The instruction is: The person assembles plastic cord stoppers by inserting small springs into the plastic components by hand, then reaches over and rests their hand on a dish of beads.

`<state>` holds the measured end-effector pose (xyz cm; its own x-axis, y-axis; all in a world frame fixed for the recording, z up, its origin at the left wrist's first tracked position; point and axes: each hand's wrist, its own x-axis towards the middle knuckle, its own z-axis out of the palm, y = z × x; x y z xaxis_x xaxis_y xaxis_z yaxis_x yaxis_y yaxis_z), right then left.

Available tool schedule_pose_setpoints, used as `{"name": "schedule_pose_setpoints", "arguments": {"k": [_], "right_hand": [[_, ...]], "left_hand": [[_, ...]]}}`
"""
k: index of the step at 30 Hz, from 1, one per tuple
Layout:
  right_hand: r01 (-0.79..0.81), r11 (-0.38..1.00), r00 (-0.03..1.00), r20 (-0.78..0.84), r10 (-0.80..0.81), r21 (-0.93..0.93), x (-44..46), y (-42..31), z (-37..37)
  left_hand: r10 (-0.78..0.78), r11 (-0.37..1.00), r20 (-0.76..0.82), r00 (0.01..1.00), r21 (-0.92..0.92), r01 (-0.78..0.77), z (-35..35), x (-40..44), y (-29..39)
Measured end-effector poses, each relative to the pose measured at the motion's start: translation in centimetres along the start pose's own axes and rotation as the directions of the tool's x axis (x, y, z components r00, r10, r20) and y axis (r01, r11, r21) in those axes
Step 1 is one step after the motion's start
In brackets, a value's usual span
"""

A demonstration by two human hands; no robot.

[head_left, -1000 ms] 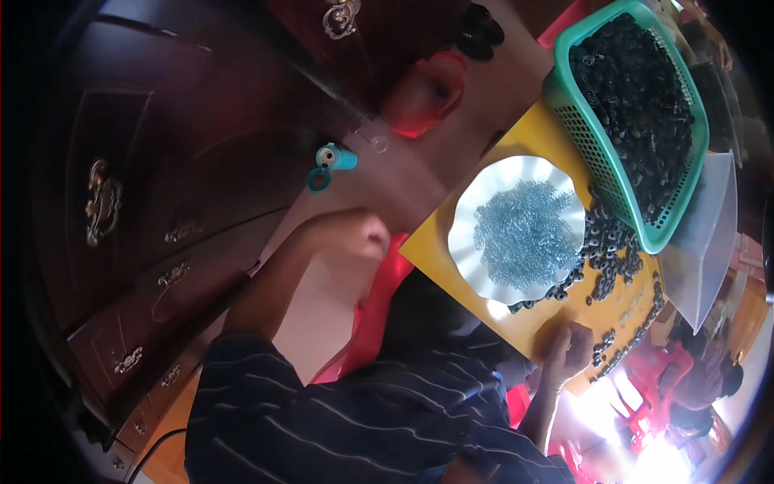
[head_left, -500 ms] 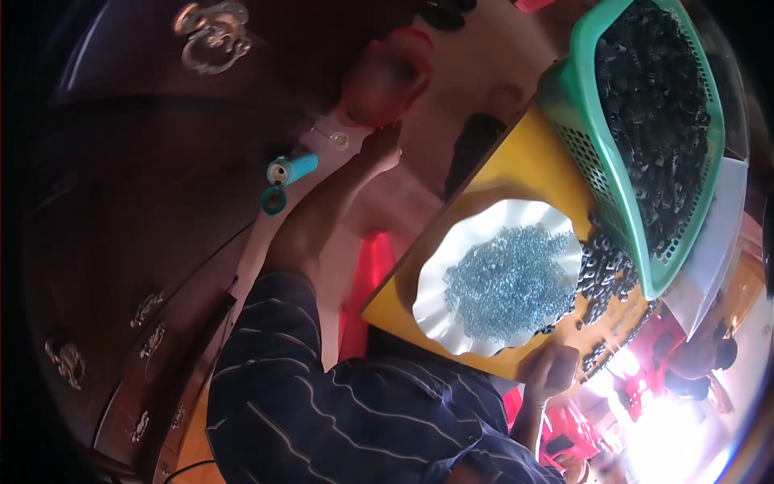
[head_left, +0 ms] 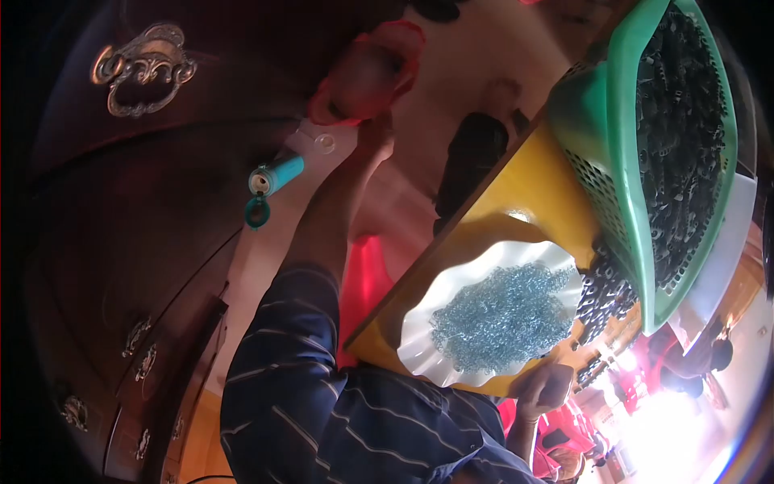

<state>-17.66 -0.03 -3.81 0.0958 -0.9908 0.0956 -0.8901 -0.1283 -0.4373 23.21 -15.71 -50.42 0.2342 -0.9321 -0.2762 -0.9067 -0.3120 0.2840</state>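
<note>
My left hand reaches out on the left, its fingers closed at the lower edge of a red translucent thing that looks like a plastic bag or soft container. What lies inside it is blurred. My right hand is at the near edge of the yellow table, fingers curled; whether something is in them is hidden. Just beside it stands a white wavy-rimmed dish heaped with small shiny bluish metal pieces, like tiny springs. Small dark parts lie scattered past the dish.
A green perforated basket full of small dark parts stands on the table's right. An open turquoise bottle is on the left, near dark wooden furniture with ornate handles. Bright light glares at lower right, near a person.
The view has shifted, so the table, dish and basket sit lower. My left hand and the red thing have moved slightly left. My right hand stays by the table edge.
</note>
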Motion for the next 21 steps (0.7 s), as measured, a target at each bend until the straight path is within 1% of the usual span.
{"name": "schedule_pose_setpoints", "arguments": {"k": [2,3,4,5,7,8,9,10,11,12,13,14,15,17,18,20,21], "right_hand": [[0.0,1.0,1.0,0.002,0.0,-0.007,0.0,-0.3,0.0],[-0.003,1.0,1.0,0.003,0.003,-0.005,0.0,-0.3,0.0],[-0.002,1.0,1.0,0.004,0.002,-0.012,0.0,-0.4,0.0],[0.0,1.0,1.0,0.004,0.0,-0.02,-0.1,-0.2,-0.1],[-0.004,1.0,1.0,-0.005,0.004,-0.01,-0.2,0.0,0.0],[-0.005,1.0,1.0,-0.016,0.005,0.0,-0.3,0.1,0.0],[-0.008,1.0,1.0,-0.014,0.008,0.0,-0.3,0.0,-0.1],[-0.017,1.0,1.0,-0.007,0.017,-0.016,-0.1,-0.1,-0.1],[-0.024,0.999,1.0,0.0,0.024,-0.029,-0.1,-0.2,-0.1],[-0.026,0.999,1.0,0.0,0.026,-0.025,-0.1,-0.2,-0.1],[-0.021,1.0,1.0,0.008,0.021,-0.019,0.0,-0.3,-0.1],[-0.016,1.0,1.0,0.015,0.016,-0.015,0.0,-0.2,-0.2],[-0.018,1.0,1.0,0.013,0.018,-0.015,0.0,-0.2,-0.2],[-0.026,0.999,0.999,0.021,0.026,-0.025,-0.1,-0.2,-0.3],[-0.027,0.999,0.999,0.021,0.027,-0.024,-0.1,-0.2,-0.2],[-0.049,0.999,0.999,0.007,0.049,0.003,-0.1,-0.2,-0.2],[-0.053,0.999,0.999,0.004,0.053,0.003,-0.1,-0.1,-0.2]], "left_hand": [[0.003,1.0,0.004,1.0,0.004,-0.003,1.4,-0.2,-0.4],[0.053,0.993,-0.146,0.988,0.111,-0.037,2.4,-0.4,-0.6],[0.117,0.974,-0.285,0.951,0.218,-0.055,3.4,-0.6,-0.8],[0.118,0.974,-0.282,0.952,0.219,-0.056,2.7,-0.9,-0.4],[0.04,0.927,-0.108,0.993,0.376,0.004,0.7,-1.8,0.9],[0.041,0.926,-0.106,0.994,0.377,0.002,2.4,-1.8,0.4],[0.06,0.998,-0.287,0.956,0.029,-0.054,5.5,-1.7,-0.7],[0.01,0.938,-0.454,0.891,-0.305,-0.166,7.1,-1.7,-1.5],[0.011,0.94,-0.453,0.892,-0.299,-0.164,6.1,-2.6,-1.3],[-0.044,0.939,-0.213,0.976,-0.342,-0.033,4.0,-4.1,-0.3],[-0.098,0.931,0.041,0.994,-0.35,0.106,2.8,-5.4,0.5],[-0.029,0.969,-0.303,0.952,-0.243,-0.048,3.4,-6.2,0.9],[-0.026,0.969,-0.303,0.953,-0.242,-0.05,4.1,-6.2,0.4],[0.212,0.971,-0.245,0.946,-0.058,-0.232,5.0,-6.3,-1.3],[0.213,0.971,-0.244,0.946,-0.057,-0.233,5.5,-6.2,-1.5],[0.133,0.972,-0.188,0.973,-0.169,-0.165,6.1,-6.0,-1.4],[0.138,0.971,-0.187,0.973,-0.168,-0.17,6.3,-6.1,-1.4]]}}
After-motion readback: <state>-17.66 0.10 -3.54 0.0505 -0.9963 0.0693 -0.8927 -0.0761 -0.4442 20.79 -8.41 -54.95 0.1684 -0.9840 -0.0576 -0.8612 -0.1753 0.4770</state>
